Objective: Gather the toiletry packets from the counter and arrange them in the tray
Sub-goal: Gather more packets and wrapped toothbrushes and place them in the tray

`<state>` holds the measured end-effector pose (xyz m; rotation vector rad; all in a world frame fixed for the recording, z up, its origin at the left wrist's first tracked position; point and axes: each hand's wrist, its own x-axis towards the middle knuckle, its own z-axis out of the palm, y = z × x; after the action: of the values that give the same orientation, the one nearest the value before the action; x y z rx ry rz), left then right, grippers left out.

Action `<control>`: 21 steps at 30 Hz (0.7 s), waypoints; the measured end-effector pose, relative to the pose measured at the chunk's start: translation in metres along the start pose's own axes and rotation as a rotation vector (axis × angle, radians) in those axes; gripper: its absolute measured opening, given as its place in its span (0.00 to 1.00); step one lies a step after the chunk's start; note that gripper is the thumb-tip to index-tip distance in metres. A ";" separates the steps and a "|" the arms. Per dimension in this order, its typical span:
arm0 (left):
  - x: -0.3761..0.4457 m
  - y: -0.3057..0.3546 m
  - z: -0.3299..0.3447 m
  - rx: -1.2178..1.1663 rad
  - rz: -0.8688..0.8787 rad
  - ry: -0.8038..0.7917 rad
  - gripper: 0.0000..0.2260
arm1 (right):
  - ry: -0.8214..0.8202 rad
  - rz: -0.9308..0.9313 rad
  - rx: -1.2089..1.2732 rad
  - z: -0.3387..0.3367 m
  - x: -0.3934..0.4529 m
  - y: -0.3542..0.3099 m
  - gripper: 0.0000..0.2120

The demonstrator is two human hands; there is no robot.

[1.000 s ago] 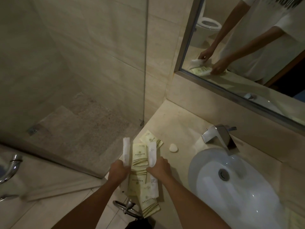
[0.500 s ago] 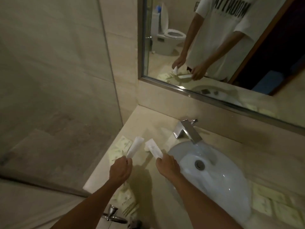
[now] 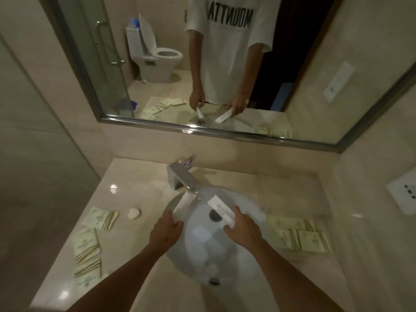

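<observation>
Bathroom, sink (image 3: 238, 255), faucet (image 3: 181, 179), wall mirror (image 3: 315, 122), toilet (image 3: 157, 57) reflected

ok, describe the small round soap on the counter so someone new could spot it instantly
Start at the sink and look to the counter on its left. The soap lies there, just right of the farthest green packet and left of the left hand. It is the only small white oval among flat, square, pale green packets.

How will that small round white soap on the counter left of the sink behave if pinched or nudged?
The round soap looks like a rigid, low disc lying flat, so it would probably slide rather than roll. The glossy counter suggests it could skid easily. It looks small and likely light.
</observation>
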<state>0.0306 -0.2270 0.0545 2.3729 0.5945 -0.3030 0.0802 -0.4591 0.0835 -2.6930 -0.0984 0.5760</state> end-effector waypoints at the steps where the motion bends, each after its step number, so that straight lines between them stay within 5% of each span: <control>1: 0.000 0.010 0.006 0.001 0.024 -0.002 0.20 | 0.005 0.015 -0.010 -0.005 0.000 0.016 0.28; 12: -0.007 0.105 0.070 0.082 0.219 -0.092 0.20 | 0.160 0.018 -0.154 -0.041 -0.006 0.176 0.27; 15: -0.007 0.121 0.083 0.104 0.252 -0.089 0.18 | 0.283 -0.075 -0.162 -0.046 -0.002 0.204 0.35; 18: -0.007 0.130 0.092 0.114 0.249 -0.095 0.19 | 0.213 -0.099 -0.186 -0.052 0.007 0.224 0.41; 21: -0.005 0.135 0.098 0.116 0.238 -0.093 0.18 | 0.220 -0.121 -0.259 -0.053 0.017 0.240 0.33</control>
<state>0.0866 -0.3847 0.0566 2.4945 0.2536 -0.3473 0.1149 -0.6971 0.0298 -2.9544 -0.2914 0.2413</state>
